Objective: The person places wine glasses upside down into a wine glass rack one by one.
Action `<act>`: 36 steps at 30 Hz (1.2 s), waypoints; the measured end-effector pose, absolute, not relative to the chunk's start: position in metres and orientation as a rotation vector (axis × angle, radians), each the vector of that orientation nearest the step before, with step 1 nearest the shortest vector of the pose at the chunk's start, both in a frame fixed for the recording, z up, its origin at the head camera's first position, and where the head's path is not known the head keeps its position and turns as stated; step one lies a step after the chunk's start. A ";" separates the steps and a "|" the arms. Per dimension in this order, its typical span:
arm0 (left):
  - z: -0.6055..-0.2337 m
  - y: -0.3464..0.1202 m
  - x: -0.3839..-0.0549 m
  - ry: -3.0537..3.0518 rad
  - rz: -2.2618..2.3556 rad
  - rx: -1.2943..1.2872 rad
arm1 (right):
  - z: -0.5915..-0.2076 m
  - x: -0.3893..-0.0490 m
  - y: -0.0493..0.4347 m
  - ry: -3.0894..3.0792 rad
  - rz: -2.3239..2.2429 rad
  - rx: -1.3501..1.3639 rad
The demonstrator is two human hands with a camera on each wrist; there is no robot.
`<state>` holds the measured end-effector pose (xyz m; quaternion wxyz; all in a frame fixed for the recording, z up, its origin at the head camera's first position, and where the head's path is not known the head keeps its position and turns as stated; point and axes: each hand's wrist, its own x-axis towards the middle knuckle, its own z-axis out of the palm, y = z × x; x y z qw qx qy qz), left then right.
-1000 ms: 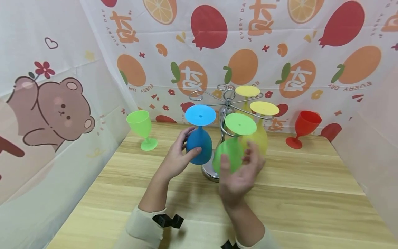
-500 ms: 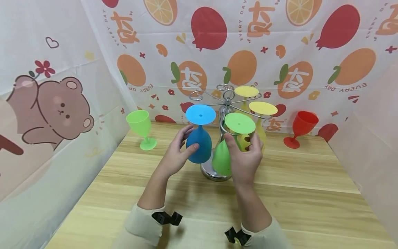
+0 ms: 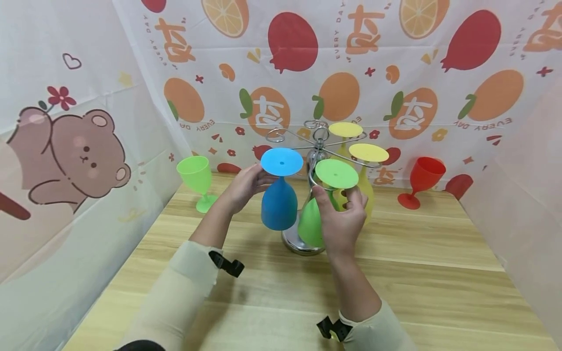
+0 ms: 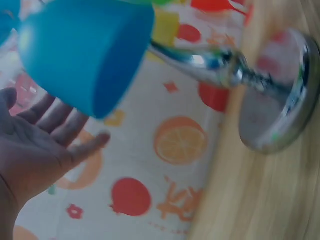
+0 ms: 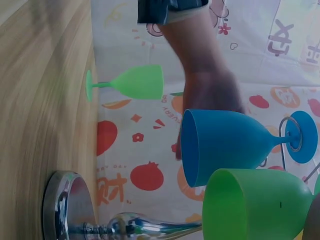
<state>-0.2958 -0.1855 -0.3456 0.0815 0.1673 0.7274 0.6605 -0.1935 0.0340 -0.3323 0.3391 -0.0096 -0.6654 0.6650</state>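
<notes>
A blue goblet (image 3: pixel 279 204) hangs upside down by its foot from a silver wire rack (image 3: pixel 319 145). My left hand (image 3: pixel 242 187) is raised beside and behind it; in the left wrist view its fingers (image 4: pixel 57 120) are spread, with nothing in the palm. To the right hangs a green goblet (image 3: pixel 312 224), also upside down. My right hand (image 3: pixel 344 222) holds it near the stem, thumb on one side and curled fingers on the other. Only a sliver of that hand shows in the right wrist view. Behind it, two yellow goblets (image 3: pixel 369 153) hang from the rack.
An upright light green goblet (image 3: pixel 196 178) stands on the wooden table (image 3: pixel 272 302) at the back left. A red goblet (image 3: pixel 426 175) stands upright at the back right. The rack's round chrome base (image 3: pixel 303 246) sits mid-table. Printed cloth (image 3: pixel 298 97) hangs behind and beside the table.
My left hand has come off the blue goblet's bowl and moved up and back beside it. My right hand has moved up onto the green goblet and holds it near the stem.
</notes>
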 end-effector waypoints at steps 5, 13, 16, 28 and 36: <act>-0.357 -0.175 -0.320 2.038 1.862 0.546 | -0.333 -0.196 0.037 -1.704 1.722 -0.008; -0.369 -0.153 -0.328 1.917 1.770 0.729 | -0.336 -0.201 0.049 -1.696 1.681 0.028; -0.370 -0.147 -0.329 1.906 1.729 0.740 | -0.337 -0.202 0.055 -1.718 1.661 0.040; -0.374 -0.120 -0.340 1.973 1.486 0.732 | -0.341 -0.207 0.079 -1.743 1.611 0.117; -0.374 -0.111 -0.341 2.127 1.394 0.757 | -0.340 -0.207 0.089 -1.762 1.589 0.151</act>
